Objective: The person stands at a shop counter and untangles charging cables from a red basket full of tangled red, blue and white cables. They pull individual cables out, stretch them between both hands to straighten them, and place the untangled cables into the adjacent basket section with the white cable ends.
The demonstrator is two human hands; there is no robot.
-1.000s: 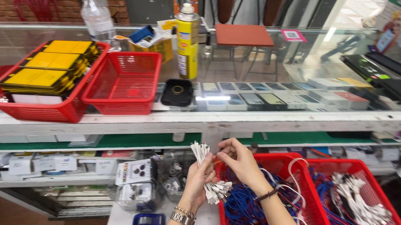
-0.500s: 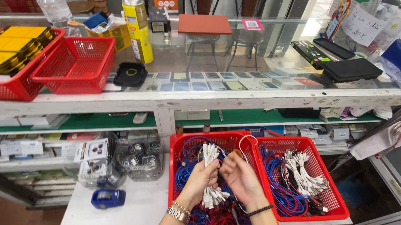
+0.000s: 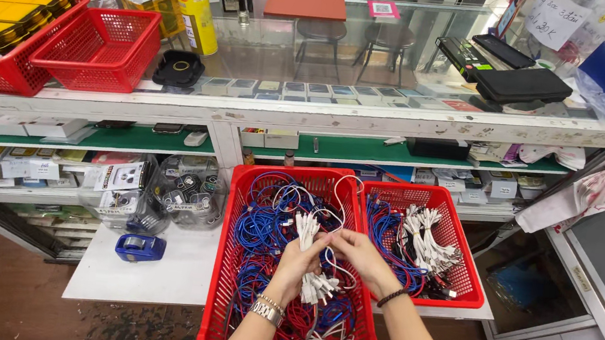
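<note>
Head view: my left hand (image 3: 297,262) is closed round a bunch of white plugs (image 3: 308,233), their long axis upright, ends up by my fingertips. My right hand (image 3: 363,254) touches it from the right, fingers pinching a cable. Both sit over the near red basket (image 3: 224,275); a second basket (image 3: 468,266) lies right, the glass counter (image 3: 324,112) beyond.

This is a small phone-accessory shop. A glass display counter (image 3: 370,113) shows rows of little boxed goods, with more packaged stock on the green shelves (image 3: 131,139) beneath. Red baskets (image 3: 422,282) brim with charging cables (image 3: 266,219), and a tape dispenser (image 3: 140,247) sits on the white worktop (image 3: 154,275).
</note>
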